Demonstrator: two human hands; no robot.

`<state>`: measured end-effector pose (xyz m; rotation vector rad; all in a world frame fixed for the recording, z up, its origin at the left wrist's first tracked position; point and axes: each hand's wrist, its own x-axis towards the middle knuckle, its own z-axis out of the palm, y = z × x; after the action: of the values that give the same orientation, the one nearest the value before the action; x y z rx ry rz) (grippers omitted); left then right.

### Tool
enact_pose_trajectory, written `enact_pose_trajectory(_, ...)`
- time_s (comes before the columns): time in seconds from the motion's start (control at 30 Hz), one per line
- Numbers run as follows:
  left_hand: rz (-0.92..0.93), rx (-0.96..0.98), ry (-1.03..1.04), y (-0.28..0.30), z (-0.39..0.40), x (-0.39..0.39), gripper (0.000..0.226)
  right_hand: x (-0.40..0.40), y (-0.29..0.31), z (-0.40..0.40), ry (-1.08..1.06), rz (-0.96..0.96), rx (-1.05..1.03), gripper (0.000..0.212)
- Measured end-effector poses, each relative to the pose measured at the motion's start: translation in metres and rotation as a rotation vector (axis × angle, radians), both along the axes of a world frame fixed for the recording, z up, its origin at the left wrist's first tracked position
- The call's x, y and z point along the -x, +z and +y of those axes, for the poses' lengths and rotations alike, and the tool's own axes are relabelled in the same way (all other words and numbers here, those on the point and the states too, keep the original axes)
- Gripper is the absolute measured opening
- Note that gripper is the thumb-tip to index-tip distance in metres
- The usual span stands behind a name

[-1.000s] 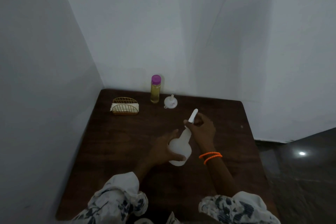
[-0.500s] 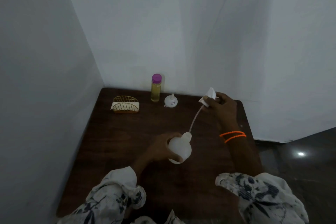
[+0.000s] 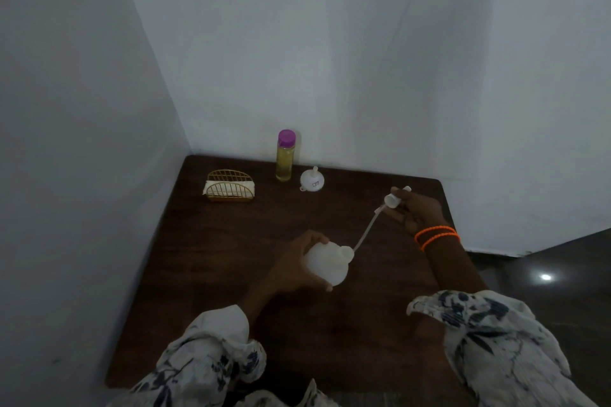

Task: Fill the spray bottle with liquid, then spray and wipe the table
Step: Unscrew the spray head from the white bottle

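A white spray bottle body [image 3: 325, 264] sits on the dark wooden table [image 3: 231, 258], gripped around its side by my left hand [image 3: 294, 269]. Up and to the right, my right hand [image 3: 415, 210] holds the white spray head [image 3: 393, 200], unscrewed from the bottle. Its thin dip tube [image 3: 365, 231] slants down, with its tip near the bottle's open neck. At the back of the table stands a clear bottle of yellow liquid [image 3: 285, 158] with a purple cap. A small white funnel [image 3: 312, 179] lies upside down beside it.
A gold wire holder with a folded white cloth [image 3: 229, 189] stands at the back left. White walls close the table in on the left and behind. The table's right edge drops to a dark floor [image 3: 562, 274].
My right hand has lifted the spray head off the bottle and carried it up and right, drawing the tube out. My left hand stays on the bottle, which now tilts a little rightward.
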<state>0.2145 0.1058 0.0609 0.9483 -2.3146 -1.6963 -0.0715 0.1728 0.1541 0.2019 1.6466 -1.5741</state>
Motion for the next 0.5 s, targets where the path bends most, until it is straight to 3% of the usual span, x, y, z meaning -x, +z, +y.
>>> enact_pose_trajectory(0.5,-0.058,-0.003,0.017,-0.011,-0.009,-0.016,0.091,0.016,0.001,0.004,-0.077,-0.025,0.024,0.005)
